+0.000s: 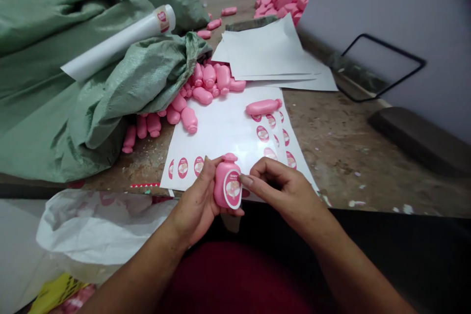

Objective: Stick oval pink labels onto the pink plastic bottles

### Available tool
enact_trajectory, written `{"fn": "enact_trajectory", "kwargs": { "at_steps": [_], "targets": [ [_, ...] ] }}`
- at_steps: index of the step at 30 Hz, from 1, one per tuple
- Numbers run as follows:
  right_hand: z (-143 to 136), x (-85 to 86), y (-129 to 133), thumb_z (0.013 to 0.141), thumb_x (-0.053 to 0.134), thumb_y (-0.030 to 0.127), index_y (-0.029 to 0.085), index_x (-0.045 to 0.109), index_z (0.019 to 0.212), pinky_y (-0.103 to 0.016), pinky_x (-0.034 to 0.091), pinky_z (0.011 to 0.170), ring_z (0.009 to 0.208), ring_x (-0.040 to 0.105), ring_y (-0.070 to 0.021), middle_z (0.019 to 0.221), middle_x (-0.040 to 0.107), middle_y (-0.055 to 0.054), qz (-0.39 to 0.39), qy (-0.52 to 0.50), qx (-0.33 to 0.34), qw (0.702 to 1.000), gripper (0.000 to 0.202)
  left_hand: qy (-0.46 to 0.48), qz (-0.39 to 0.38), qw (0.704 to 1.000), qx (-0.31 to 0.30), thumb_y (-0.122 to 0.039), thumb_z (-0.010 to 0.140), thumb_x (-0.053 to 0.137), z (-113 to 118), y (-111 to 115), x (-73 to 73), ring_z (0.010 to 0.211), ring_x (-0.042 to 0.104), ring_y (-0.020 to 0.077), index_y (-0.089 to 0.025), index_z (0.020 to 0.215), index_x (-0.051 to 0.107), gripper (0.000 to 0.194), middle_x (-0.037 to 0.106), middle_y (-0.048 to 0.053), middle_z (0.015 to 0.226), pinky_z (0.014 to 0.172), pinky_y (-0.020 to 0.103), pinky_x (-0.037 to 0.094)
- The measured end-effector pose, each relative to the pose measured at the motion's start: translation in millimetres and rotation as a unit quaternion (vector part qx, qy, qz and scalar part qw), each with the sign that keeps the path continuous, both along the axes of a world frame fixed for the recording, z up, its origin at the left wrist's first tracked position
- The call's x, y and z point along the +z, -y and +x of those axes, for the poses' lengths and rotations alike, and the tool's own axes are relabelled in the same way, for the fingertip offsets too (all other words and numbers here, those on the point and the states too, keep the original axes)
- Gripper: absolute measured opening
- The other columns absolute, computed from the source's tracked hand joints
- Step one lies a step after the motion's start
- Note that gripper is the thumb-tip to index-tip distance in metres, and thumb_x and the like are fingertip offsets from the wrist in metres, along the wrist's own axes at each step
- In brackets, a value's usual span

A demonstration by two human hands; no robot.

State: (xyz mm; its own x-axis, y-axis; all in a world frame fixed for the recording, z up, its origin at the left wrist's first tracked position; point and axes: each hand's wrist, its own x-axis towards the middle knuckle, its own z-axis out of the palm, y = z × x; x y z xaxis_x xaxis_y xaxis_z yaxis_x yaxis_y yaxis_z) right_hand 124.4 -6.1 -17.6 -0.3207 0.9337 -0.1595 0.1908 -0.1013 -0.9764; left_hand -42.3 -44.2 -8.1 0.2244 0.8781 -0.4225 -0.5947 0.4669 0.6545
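Observation:
My left hand (196,201) is wrapped around a small pink plastic bottle (221,184), held upright just over the table's front edge. An oval pink-and-white sticker (232,191) printed "BABY" lies across the bottle's front. At the sticker's upper right edge, the thumb and forefinger of my right hand (285,191) are pinched together on it; its other fingers are curled. Beneath and behind my hands is a white sticker sheet (221,132) with rows of the same ovals, partly bare. One more pink bottle (263,107) lies on its side on the sheet.
Several pink bottles (209,76) spill from a green woven sack (147,68) at left, with a white paper roll (117,41) on it. White sheets (265,54) lie behind. A black wire frame (382,66) stands right. A white plastic bag (91,228) hangs below the table edge.

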Motion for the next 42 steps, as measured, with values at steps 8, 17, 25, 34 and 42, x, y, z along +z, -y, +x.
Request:
{"fn": "enact_trajectory", "kwargs": {
  "at_steps": [8, 17, 25, 34, 42],
  "targets": [
    [-2, -1.4, -1, 0.08, 0.068, 0.049, 0.023, 0.055, 0.066, -0.028, 0.04, 0.058, 0.061, 0.052, -0.0146, 0.062, 0.056, 0.002, -0.004, 0.02, 0.0, 1.0, 0.033, -0.008, 0.012, 1.0, 0.008, -0.071, 0.086, 0.057, 3, 1, -2.2, 0.092, 0.067, 0.0183, -0.022, 0.121, 0.061, 0.06, 0.066, 0.007, 0.106, 0.061, 0.021, 0.058],
    [-2, -3.9, -1, 0.08, 0.067, 0.051, 0.023, 0.054, 0.067, -0.03, 0.04, 0.06, 0.063, 0.053, -0.0153, 0.064, 0.058, 0.002, -0.012, 0.023, 0.003, 1.0, 0.033, -0.013, 0.014, 1.0, 0.015, -0.071, 0.083, 0.061, 4, 2, -1.8, 0.092, 0.067, 0.0183, -0.023, 0.121, 0.059, 0.061, 0.065, 0.006, 0.105, 0.061, 0.021, 0.057],
    [-4, -3.3, 1, 0.084, 0.065, 0.051, 0.023, 0.054, 0.069, -0.03, 0.042, 0.061, 0.065, 0.056, -0.016, 0.066, 0.058, 0.002, -0.001, 0.042, 0.007, 0.999, 0.034, -0.06, 0.013, 0.998, 0.009, -0.041, 0.087, 0.073, 5, 6, 1.0, 0.086, 0.063, 0.0136, -0.028, 0.128, 0.055, 0.047, 0.059, 0.001, 0.102, 0.065, 0.023, 0.058],
    [4, -2.8, -1, 0.086, 0.066, 0.044, 0.024, 0.059, 0.074, -0.029, 0.039, 0.06, 0.062, 0.051, -0.0151, 0.065, 0.057, 0.002, 0.134, 0.133, -0.068, 0.98, 0.025, -0.085, 0.01, 0.996, -0.023, -0.023, 0.085, 0.073, 3, 10, 3.4, 0.086, 0.065, 0.012, -0.023, 0.131, 0.05, 0.052, 0.061, 0.004, 0.109, 0.068, 0.02, 0.055],
    [-9, -8.8, -9, 0.078, 0.072, 0.04, 0.024, 0.054, 0.088, -0.028, 0.04, 0.062, 0.064, 0.05, -0.0136, 0.069, 0.053, 0.006, 0.075, 0.007, -0.056, 0.996, 0.026, -0.046, -0.03, 0.997, -0.052, -0.007, 0.075, 0.079, 0, 10, 1.0, 0.094, 0.071, 0.0155, -0.026, 0.137, 0.047, 0.072, 0.067, 0.004, 0.111, 0.078, 0.024, 0.059]
  ]
}}
